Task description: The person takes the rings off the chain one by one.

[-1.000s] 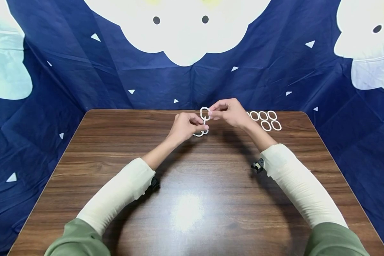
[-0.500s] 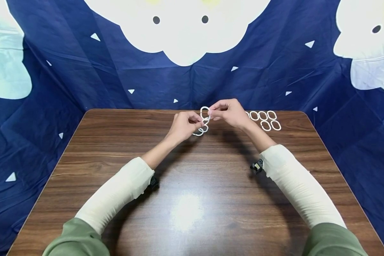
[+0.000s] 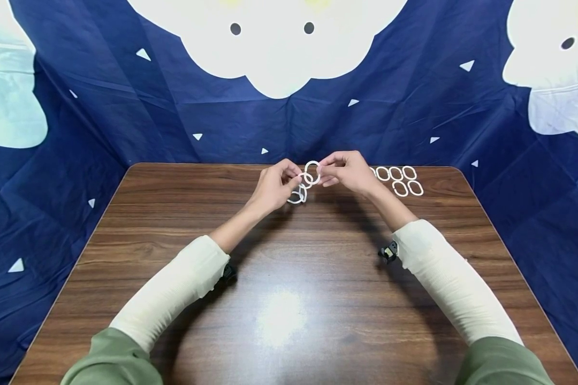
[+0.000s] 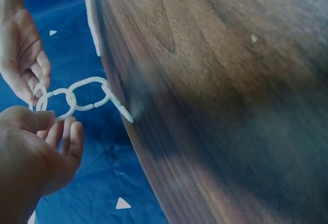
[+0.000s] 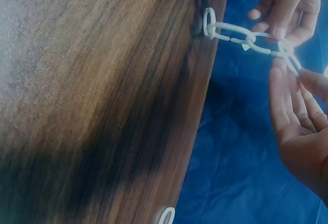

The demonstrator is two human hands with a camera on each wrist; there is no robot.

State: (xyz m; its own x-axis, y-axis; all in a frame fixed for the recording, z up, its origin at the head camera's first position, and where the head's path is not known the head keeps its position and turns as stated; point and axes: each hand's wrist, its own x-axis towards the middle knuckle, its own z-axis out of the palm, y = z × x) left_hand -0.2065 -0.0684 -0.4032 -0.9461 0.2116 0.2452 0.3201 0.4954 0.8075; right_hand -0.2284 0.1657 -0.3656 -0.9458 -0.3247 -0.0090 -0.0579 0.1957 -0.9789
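Both hands hold a short chain of white plastic oval links near the table's far edge. In the head view, my left hand (image 3: 272, 187) pinches one link of the chain (image 5: 237, 27) between thumb and fingers. From the right, my right hand (image 3: 349, 170) pinches the end link (image 3: 312, 162), which passes through the link in the left hand. The lower links (image 3: 295, 202) hang below the left fingers. Small gaps show in the sides of some links in the left wrist view. At the chain's other end, the last link (image 5: 209, 21) overlaps the table edge in the right wrist view.
Several loose white links (image 3: 400, 189) lie in two rows at the table's back right, partly behind the right hand. The brown wooden table (image 3: 347, 299) ends just behind the hands. Blue cloth (image 3: 164, 123) with cloud shapes hangs behind and at both sides.
The left hand has turned its link from upright to slanted, shifting it slightly left and up. The lower links have moved left with it. The right hand keeps its pinch, almost still.
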